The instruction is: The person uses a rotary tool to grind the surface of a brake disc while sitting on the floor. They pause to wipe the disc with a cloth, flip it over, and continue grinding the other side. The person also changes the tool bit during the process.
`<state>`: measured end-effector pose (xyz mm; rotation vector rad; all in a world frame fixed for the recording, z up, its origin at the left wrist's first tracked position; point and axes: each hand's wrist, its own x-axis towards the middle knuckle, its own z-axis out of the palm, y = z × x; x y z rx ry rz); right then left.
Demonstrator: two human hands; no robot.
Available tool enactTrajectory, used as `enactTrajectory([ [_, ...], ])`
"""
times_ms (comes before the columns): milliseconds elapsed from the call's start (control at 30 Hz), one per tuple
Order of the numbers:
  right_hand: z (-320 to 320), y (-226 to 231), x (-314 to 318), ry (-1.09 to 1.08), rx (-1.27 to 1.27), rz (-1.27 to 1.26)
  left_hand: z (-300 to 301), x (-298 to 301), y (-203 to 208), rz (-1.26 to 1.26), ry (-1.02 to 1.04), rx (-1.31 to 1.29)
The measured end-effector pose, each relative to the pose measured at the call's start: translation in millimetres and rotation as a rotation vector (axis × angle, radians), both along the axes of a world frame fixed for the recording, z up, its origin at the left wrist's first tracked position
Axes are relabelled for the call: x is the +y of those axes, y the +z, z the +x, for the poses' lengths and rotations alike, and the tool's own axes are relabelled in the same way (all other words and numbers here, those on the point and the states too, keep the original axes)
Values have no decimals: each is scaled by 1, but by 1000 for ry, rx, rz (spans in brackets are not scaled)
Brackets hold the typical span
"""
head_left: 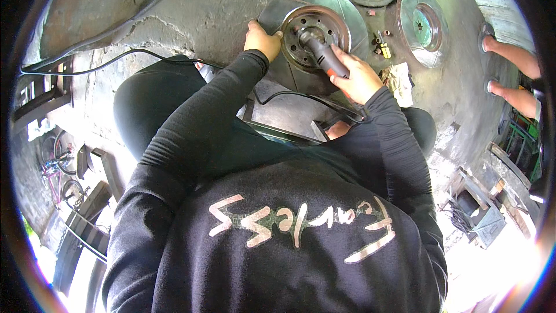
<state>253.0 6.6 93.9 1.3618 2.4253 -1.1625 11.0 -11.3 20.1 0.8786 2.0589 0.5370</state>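
The metal disc [331,25] under the power tool [325,57] has a smooth grey ring with a dull sheen and a rough-looking, rust-brown hub; the tool's body looks like matt plastic. The floor [220,0] is rough, the sleeves [200,116] matt cloth.

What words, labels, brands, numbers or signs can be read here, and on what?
Black sweatshirt: one large pale word, upside down in this view; legible, but I won't copy it.
Power tool in the right hand: no readable text.
Large metal disc: no readable text.
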Motion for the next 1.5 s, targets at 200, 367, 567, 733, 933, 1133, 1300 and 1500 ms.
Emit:
enactTrajectory([
  [200, 1, 0, 4, -45, -29, 27, 0, 0, 5, -6, 8, -28],
  [367, -12, 7, 3, -62, -57, -5, 0, -1, -1, 23, 11, -8],
  [567, -13, 3, -1, -21, -107, 29, 1, 0, 4, 7, 23, -35],
  [733, -16, 9, 4, -95, -129, 20, -1, -2, -6, 57, 12, -18],
  [933, -15, 2, -3, -128, -117, 92, -2, -1, -7, 27, 5, -5],
  [1133, -16, -4, -13, -142, -76, 108, -1, -1, -3, 49, 19, -1],
  [1300, -17, -1, -16, -141, -107, 98, -1, -1, -15, 86, 22, 27],
  [1500, -20, -1, -14, -245, -118, 96, -4, -3, -24, 121, 28, 29],
])
